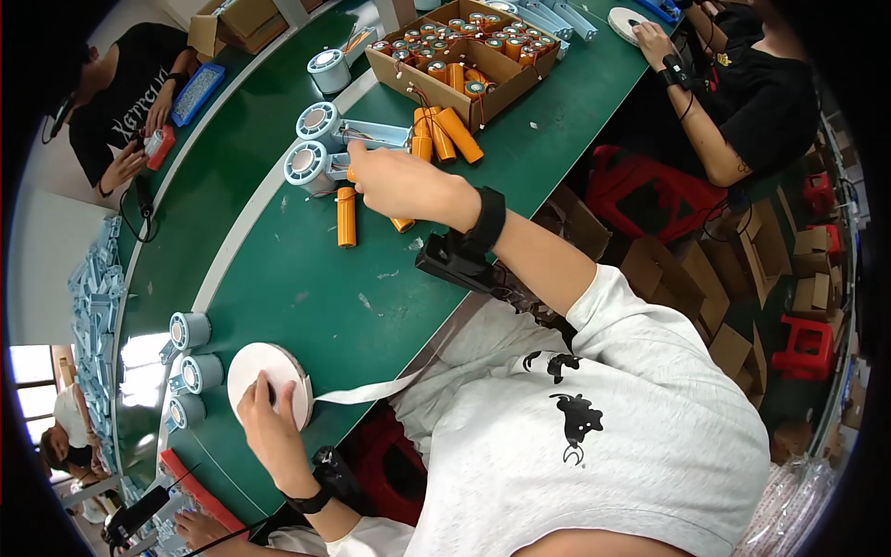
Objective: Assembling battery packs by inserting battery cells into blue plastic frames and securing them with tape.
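My left hand (274, 432) grips a roll of white tape (246, 371) lying flat on the table, its fingers around the centre hole. A loose strip of tape (367, 393) runs from the roll over the table edge. My right hand (413, 184) is closed at the handle end of a light-blue handheld fan body (306, 162). Orange shows at its fingertips, apparently a cylindrical battery (351, 174) mostly hidden by the hand. Another fan body (318, 123) lies just beyond, wires in its open handle. Orange batteries (346, 218) lie beside and beyond the hand.
A cardboard box (483, 104) of wired orange batteries stands at the far side of the green table (306, 288). Several fan bodies (190, 330) stand at the left. Co-workers sit across (139, 102) and at right (742, 102). A red stool (650, 190) is by the edge.
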A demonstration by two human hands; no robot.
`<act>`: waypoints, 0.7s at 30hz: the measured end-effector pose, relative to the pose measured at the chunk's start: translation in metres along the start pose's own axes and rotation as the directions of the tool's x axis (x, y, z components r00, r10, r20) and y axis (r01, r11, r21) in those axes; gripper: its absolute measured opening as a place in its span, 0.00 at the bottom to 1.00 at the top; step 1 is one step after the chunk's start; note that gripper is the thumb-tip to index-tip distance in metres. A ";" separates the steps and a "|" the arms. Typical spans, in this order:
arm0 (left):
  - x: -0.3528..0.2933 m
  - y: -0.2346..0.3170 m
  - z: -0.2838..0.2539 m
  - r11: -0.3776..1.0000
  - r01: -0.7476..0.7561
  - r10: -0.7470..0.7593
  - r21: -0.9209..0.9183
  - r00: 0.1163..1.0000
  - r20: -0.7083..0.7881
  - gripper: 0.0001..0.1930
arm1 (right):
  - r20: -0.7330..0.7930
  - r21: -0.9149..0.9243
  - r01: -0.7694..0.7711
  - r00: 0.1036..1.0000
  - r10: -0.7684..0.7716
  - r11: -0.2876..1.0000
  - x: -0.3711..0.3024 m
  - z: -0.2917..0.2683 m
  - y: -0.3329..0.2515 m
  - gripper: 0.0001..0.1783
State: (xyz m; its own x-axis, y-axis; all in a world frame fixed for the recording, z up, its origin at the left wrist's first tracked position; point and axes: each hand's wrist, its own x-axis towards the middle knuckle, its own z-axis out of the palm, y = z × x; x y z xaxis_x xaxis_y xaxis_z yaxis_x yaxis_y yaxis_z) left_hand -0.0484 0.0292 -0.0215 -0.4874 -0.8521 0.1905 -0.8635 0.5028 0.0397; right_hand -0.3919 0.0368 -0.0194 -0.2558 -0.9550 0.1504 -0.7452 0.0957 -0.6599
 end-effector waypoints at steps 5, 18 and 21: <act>0.082 0.067 -0.055 0.991 -0.069 0.054 0.113 0.990 0.133 0.27 | 0.031 -0.035 0.036 0.999 -0.035 0.999 -0.002 0.002 -0.001 0.14; 0.008 -0.021 -0.050 0.983 0.082 0.020 -0.165 0.843 0.537 0.40 | 0.043 0.126 0.049 0.998 -0.055 0.991 0.036 -0.016 -0.011 0.16; 0.000 -0.006 -0.063 0.997 0.071 -0.046 -0.015 0.783 0.620 0.43 | 0.274 0.354 -0.136 0.961 0.036 0.925 0.056 -0.027 -0.021 0.18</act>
State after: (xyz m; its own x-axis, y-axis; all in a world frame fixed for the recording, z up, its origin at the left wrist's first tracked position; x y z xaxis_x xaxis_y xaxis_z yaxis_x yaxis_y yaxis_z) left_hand -0.0348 0.0357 0.0401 -0.4223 -0.7808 -0.4605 -0.8938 0.4433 0.0680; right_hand -0.4074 -0.0114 0.0227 -0.1043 -0.9912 -0.0810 -0.4370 0.1188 -0.8916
